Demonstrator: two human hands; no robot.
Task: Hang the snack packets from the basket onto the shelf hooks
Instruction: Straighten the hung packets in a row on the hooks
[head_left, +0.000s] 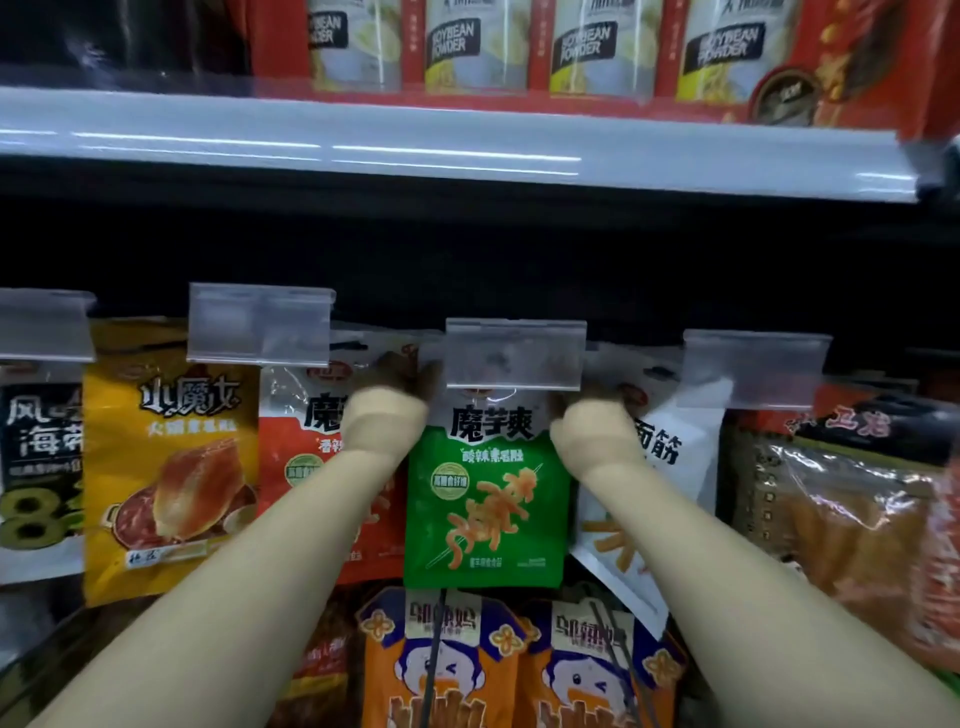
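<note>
A green snack packet (485, 499) hangs straight below a clear price tag holder (516, 354) on a shelf hook. My left hand (402, 387) grips the packet's top left corner. My right hand (587, 405) grips its top right corner. Both hands are dark and blurred, partly behind the tag holder, so the fingers are hard to make out. The hook itself is hidden behind the tag. No basket is in view.
A red packet (306, 467), a yellow packet (171, 457) and a black one (39, 441) hang to the left; a white packet (675, 452) and clear bags (857, 493) to the right. Orange packets (441, 660) hang below. A shelf edge (467, 145) with soybean powder boxes (597, 47) runs overhead.
</note>
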